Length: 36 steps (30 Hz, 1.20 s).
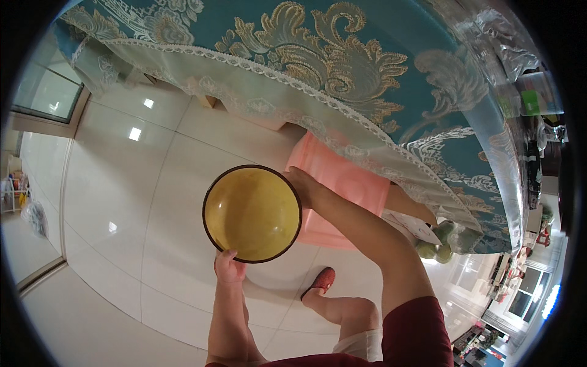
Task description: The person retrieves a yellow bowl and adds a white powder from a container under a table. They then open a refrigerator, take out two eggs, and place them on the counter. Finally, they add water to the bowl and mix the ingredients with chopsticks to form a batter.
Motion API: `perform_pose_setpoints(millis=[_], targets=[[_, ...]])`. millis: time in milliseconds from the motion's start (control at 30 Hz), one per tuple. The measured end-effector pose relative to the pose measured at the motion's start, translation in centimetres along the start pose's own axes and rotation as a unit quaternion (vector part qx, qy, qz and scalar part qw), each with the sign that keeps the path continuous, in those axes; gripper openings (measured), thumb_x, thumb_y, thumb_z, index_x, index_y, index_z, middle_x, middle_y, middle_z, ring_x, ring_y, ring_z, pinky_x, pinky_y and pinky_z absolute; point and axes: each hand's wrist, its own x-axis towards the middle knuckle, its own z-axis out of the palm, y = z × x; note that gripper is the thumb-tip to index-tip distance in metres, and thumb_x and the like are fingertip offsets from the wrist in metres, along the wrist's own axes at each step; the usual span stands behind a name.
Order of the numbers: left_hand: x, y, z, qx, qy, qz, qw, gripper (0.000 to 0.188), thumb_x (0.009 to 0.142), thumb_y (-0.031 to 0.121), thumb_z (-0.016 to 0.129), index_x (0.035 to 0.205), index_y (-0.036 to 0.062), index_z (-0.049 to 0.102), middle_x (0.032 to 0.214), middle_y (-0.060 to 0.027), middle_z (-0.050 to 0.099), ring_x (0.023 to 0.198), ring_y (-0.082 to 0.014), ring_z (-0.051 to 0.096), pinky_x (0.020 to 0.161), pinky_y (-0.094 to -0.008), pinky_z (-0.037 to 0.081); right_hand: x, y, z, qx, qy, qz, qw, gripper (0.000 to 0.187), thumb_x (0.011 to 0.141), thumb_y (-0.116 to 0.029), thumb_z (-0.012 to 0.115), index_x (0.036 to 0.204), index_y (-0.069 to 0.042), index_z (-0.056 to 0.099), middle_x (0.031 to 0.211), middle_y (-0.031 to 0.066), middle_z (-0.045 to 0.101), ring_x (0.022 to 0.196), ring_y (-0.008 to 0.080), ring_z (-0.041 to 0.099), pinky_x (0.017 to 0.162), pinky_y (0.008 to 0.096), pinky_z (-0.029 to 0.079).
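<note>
A round yellow basin (252,214) with a dark rim is held between my two hands over the tiled floor, its inside facing up. Nothing shows in it but shading and a few glints. My left hand (230,268) grips the near edge, thumb over the rim and the other fingers mostly hidden beneath. At the right edge, my right hand (301,185) is wrapped round the rim, with its fingertips out of sight behind the basin. Just beyond that hand stands a pink plastic item (348,180), perhaps a stool or bin, partly under a cloth.
A teal cloth (342,61) with gold scrollwork and a lace hem hangs across the far side. Round green things (435,249) lie on the floor at the right. My red shoe (320,281) rests on the tiles. A framed door (46,92) is at the far left.
</note>
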Motion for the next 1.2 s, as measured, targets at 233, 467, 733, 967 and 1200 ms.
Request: perform_pose_setpoints(millis=[233,467,733,967,1200], targets=[[0.5,-0.9,-1.8,0.03,-0.041,0.02,0.999,0.045,0.082,0.017,0.061,0.125,0.0036,0.054,0.122,-0.0049,0.059,0.115,-0.0223,0.054,0.096,-0.0397,0.046,-8.5,-0.1,-0.5,0.118,0.276,0.18,0.937,0.03,0.068,-0.014,0.07,0.096,-0.009,0.062,0.11,0.0122,0.057,0.109,0.0311,0.05,0.094,0.0459,0.038],[0.6,-0.7,0.9,0.073,-0.005,-0.014,0.997,0.047,0.082,0.018,0.061,0.125,0.004,0.052,0.119,-0.0049,0.059,0.111,-0.0221,0.056,0.093,-0.0391,0.047,-17.2,-1.2,3.7,0.157,0.221,0.519,0.81,0.059,0.075,-0.023,0.074,0.125,-0.003,0.049,0.122,0.0184,0.049,0.11,0.0368,0.051,0.089,0.0471,0.046],[1.0,-1.3,-0.9,0.072,0.016,-0.016,0.997,0.05,0.08,0.018,0.059,0.126,0.0023,0.051,0.12,-0.0065,0.058,0.113,-0.0242,0.054,0.095,-0.0409,0.046,-17.3,0.2,1.9,0.261,0.255,0.494,0.789,0.064,0.072,-0.02,0.077,0.126,-0.002,0.049,0.121,0.0189,0.05,0.105,0.0338,0.056,0.082,0.0428,0.05],[0.4,1.0,-1.7,0.015,-0.062,0.016,0.998,0.047,0.081,0.024,0.061,0.123,0.0027,0.055,0.121,-0.0061,0.059,0.114,-0.0241,0.054,0.096,-0.042,0.046,-12.1,2.3,-4.0,0.194,0.324,0.43,0.82,0.052,0.082,-0.027,0.068,0.124,-0.002,0.053,0.128,0.0161,0.053,0.118,0.0318,0.05,0.097,0.0402,0.041],[-0.3,1.2,-2.5,0.001,-0.027,0.007,1.0,0.051,0.079,0.022,0.059,0.126,0.0038,0.053,0.123,-0.0063,0.059,0.115,-0.0237,0.054,0.099,-0.0412,0.044,-4.1,9.5,-4.5,0.215,0.118,0.443,0.862,0.046,0.086,-0.026,0.064,0.124,-0.001,0.054,0.123,0.0137,0.056,0.115,0.0281,0.052,0.097,0.0382,0.041]])
